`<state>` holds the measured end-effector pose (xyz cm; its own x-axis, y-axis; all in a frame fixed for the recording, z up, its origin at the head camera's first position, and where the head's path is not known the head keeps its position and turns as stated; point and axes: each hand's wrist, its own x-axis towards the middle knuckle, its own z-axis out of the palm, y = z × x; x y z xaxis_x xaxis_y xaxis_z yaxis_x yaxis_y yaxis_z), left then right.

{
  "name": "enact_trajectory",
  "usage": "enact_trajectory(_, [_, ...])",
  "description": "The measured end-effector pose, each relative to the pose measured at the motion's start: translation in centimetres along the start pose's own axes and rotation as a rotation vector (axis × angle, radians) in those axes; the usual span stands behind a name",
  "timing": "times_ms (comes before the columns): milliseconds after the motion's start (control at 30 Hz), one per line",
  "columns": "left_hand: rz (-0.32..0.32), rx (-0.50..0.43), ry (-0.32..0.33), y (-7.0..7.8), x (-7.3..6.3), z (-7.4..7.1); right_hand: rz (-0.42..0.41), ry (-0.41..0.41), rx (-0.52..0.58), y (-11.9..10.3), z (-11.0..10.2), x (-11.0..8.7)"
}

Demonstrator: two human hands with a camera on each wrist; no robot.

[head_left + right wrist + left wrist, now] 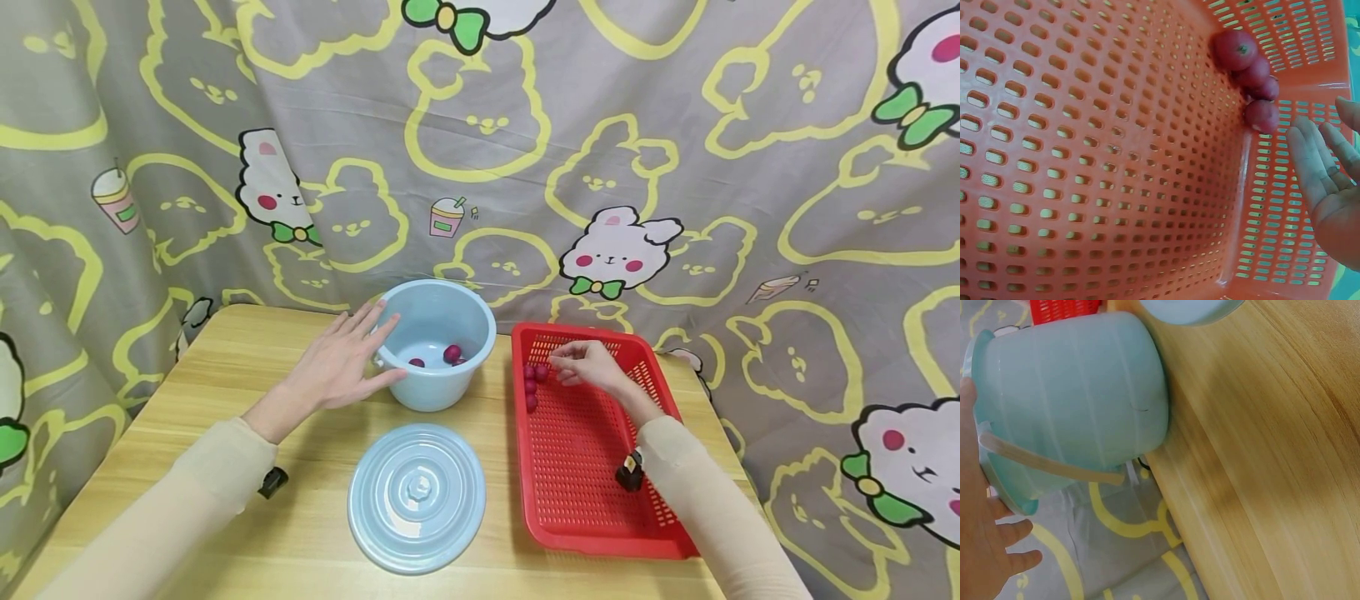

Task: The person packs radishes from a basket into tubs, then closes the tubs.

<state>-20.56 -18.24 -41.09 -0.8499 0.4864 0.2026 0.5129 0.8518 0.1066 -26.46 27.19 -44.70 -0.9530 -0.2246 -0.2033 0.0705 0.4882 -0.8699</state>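
Sleeves (723, 517), cream, 2 pcs.; L hand (337, 358), fingers spread, empty, lt.-blue bucket (429, 390) at its 3 o'clock; R hand (588, 367), fingers loosely bent, empty, over red basket (577, 500), w/ 4 rd. red fruits (530, 387) just beside, approx. 9 o'clock.

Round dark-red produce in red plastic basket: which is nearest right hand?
In head view, the piece right of the other three, which line the left wall of the basket.
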Motion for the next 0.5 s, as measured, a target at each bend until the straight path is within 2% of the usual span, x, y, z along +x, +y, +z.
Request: enact_trajectory(500, [-0.001,-0.004,-0.002,0.02,-0.03,0.02,0.076,0.018,-0.037,1.1,0.51,0.75])
